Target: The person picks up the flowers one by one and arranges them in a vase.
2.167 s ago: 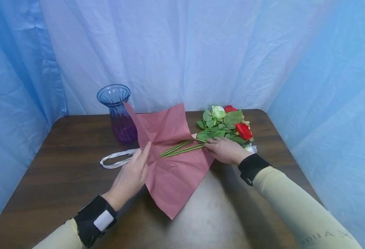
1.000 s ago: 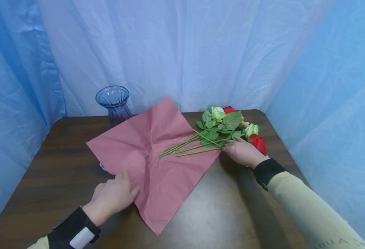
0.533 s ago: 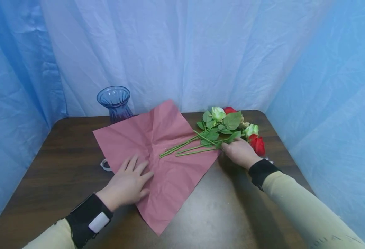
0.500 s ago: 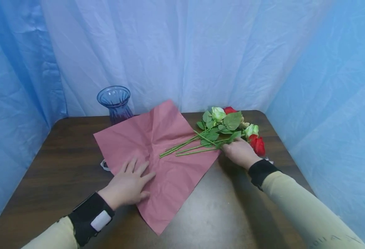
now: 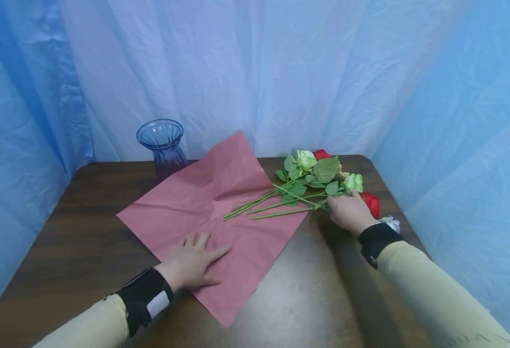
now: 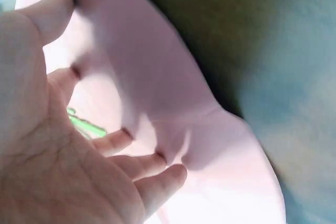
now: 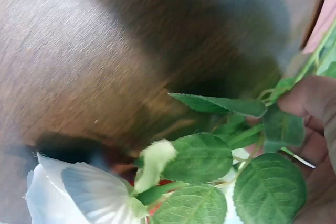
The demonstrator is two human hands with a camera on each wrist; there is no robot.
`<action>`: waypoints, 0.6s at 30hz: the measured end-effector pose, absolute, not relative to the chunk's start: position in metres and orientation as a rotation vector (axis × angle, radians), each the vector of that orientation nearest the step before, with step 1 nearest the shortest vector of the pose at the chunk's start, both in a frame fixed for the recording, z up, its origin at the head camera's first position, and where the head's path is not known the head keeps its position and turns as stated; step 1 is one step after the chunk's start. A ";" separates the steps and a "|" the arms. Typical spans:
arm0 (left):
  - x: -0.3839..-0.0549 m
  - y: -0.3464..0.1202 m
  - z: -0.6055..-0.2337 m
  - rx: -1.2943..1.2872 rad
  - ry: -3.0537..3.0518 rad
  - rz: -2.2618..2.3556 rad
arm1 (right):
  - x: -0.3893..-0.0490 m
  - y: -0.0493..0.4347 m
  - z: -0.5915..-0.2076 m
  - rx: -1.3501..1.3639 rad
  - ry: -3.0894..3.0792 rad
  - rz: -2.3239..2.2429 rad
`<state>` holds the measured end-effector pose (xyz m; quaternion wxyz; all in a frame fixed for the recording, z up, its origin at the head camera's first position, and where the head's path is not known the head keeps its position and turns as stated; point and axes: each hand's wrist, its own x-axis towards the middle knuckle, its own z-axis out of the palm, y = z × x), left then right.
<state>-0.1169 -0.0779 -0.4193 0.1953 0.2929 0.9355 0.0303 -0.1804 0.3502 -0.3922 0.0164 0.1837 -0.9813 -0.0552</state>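
Note:
A square of pink wrapping paper point(image 5: 246, 246) lies creased on the table. My left hand point(image 5: 189, 263) rests on its near-left part, fingers spread; the left wrist view shows the fingertips point(image 6: 170, 179) touching the paper. At the right, my right hand point(image 5: 349, 211) pinches leafy rose stems between thumb and fingers; how many is hidden. Their green stems point(image 5: 276, 214) reach left over the paper. Beyond the hand show a red rose point(image 5: 370, 205) and a white rose point(image 5: 390, 224), the white one large in the right wrist view. Other roses point(image 5: 306, 159) lie farther back.
A blue-purple glass vase point(image 5: 167, 157) stands at the back left, its lower part hidden behind the paper. Light blue curtains point(image 5: 211, 72) enclose the back and sides of the dark wooden table point(image 5: 76, 241).
The paper's left corner has unfolded leftward, covering the white ribbon loop. My left hand has moved right across the paper, fingers spread. My right hand has drawn the held roses rightward.

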 end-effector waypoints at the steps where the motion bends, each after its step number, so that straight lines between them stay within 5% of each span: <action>1: -0.118 -0.076 -0.421 0.819 2.619 0.089 | -0.180 0.354 -0.391 0.566 -3.058 -0.156; 9: -0.124 -0.071 -0.420 0.685 2.576 0.150 | -0.173 0.373 -0.379 0.412 -3.160 -0.046; 18: -0.129 -0.064 -0.422 0.701 2.521 0.291 | -0.176 0.359 -0.378 0.588 -3.144 -0.017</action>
